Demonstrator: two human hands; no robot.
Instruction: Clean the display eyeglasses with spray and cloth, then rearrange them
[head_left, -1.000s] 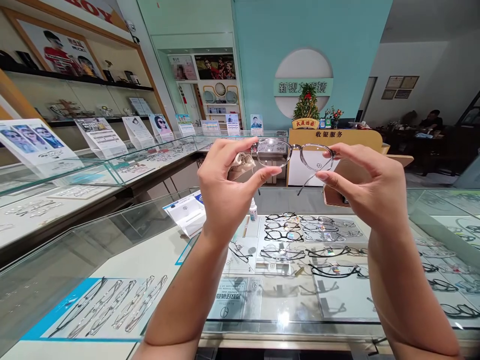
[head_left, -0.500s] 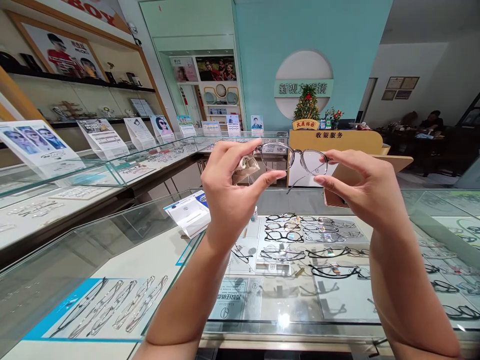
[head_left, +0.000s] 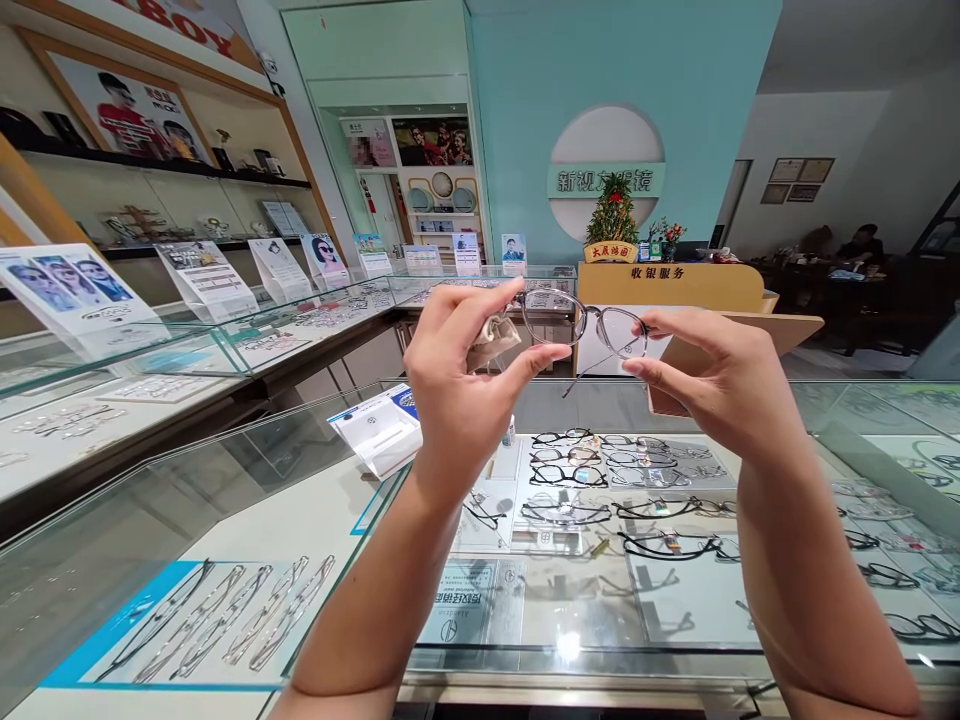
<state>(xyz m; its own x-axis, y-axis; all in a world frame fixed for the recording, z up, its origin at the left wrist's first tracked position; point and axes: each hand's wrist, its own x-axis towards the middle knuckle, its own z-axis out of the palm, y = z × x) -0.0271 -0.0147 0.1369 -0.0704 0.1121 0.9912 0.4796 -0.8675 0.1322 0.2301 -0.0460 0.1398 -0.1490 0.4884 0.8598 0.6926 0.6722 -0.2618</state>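
A pair of thin, clear-lensed eyeglasses is held up above the glass display case. My left hand grips the left end of the frame near the hinge, with a crumpled beige cloth tucked inside the palm. At the other end, my right hand has thumb and index finger at the outer edge of the right lens. One temple arm slants down behind the lenses.
Below lies a glass display case with rows of glasses. A folded white card stands on it at left. Beyond are another glass counter, a yellow service desk and a seated person far right.
The right end of the glasses and my right hand have shifted slightly left, so the frame looks more turned. My left hand has barely moved.
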